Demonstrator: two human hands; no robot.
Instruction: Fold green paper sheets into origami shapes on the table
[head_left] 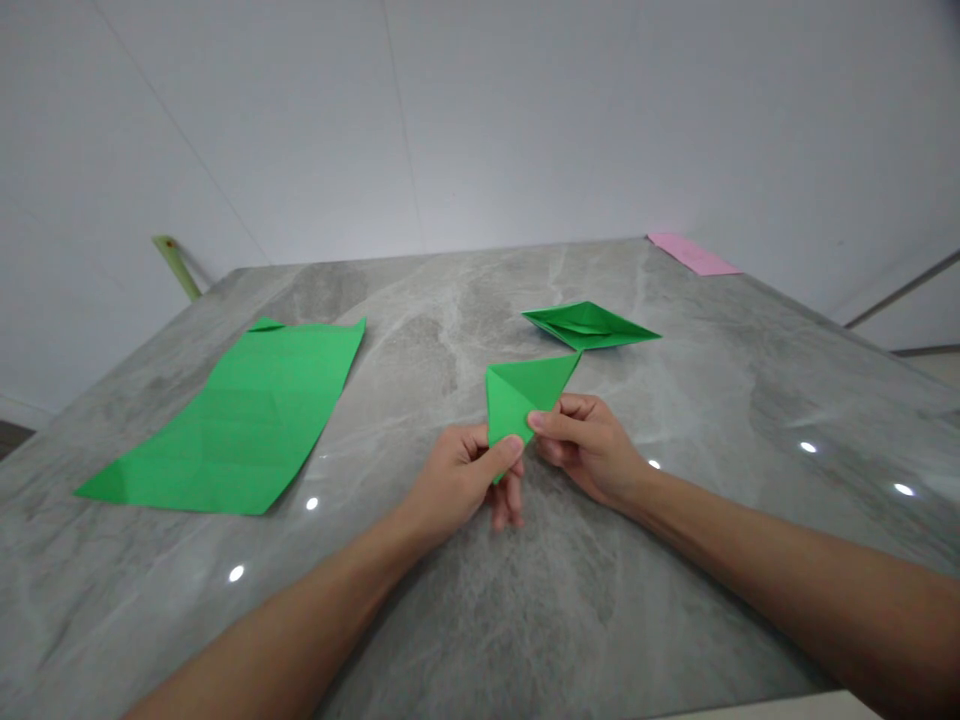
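Note:
Both hands hold a small folded green paper just above the grey marble table. My left hand pinches its lower edge between thumb and fingers. My right hand pinches the same piece from the right side, thumb on top. The paper is folded into a triangular shape with a point sticking out to the upper right.
A large creased green sheet lies flat at the left. A finished green folded piece rests beyond the hands. A pink sheet lies at the far right corner. A green strip leans by the wall at the far left.

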